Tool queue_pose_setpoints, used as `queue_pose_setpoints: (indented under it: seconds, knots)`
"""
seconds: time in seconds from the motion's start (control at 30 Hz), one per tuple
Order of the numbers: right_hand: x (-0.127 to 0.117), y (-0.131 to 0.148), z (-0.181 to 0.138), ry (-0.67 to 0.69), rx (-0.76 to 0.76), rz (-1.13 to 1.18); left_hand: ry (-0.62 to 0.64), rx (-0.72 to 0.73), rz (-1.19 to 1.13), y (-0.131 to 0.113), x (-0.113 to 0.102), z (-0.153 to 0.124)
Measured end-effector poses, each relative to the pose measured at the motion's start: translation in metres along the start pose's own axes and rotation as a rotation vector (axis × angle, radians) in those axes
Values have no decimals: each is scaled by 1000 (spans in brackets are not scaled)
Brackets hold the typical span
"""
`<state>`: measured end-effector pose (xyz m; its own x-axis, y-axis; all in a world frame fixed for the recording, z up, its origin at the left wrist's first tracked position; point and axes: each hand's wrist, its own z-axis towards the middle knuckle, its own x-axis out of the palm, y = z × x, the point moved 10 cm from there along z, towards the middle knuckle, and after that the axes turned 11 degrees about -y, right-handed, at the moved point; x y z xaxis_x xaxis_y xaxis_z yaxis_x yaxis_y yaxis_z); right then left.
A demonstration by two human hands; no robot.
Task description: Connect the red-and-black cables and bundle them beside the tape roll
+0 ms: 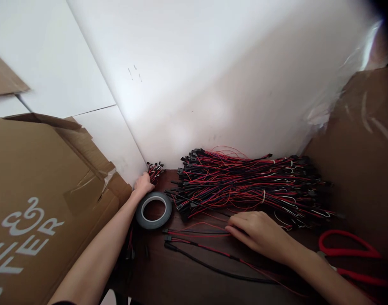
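My left hand point(142, 184) is closed around a small bundle of red and black wires point(155, 171) at the table's far left corner, right behind a roll of grey tape point(153, 209). My right hand point(258, 232) rests palm down on the dark table point(181, 279), its fingers pressed together on a few loose red and black wires point(194, 232) that lie in front of it. Just beyond this hand spreads a big pile of red and black wire harnesses point(245, 182) with black connectors.
Red-handled scissors point(349, 252) lie at the right by my forearm. A large cardboard box point(38, 203) with white print stands against the table's left side. A white wall point(213, 84) rises behind the pile, and brown cardboard point(365, 144) closes the right side.
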<state>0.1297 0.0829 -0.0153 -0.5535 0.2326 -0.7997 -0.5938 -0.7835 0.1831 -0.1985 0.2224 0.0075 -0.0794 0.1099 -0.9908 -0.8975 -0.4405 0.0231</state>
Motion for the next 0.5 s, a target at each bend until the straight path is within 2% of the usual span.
queue_pose_setpoints:
  seconds: [0.17, 0.33, 0.43, 0.5]
  knots:
    - [6, -1, -1, 63, 27, 15, -101, 9, -70, 1, -20, 3]
    - [8, -2, -3, 86, 39, 34, -115, 46, -229, 2, -37, 12]
    - [10, -4, -4, 108, 64, 51, -179, 100, -322, 2, -58, 7]
    - [11, -6, -5, 116, 85, 63, -271, 133, -372, 2, -81, -4]
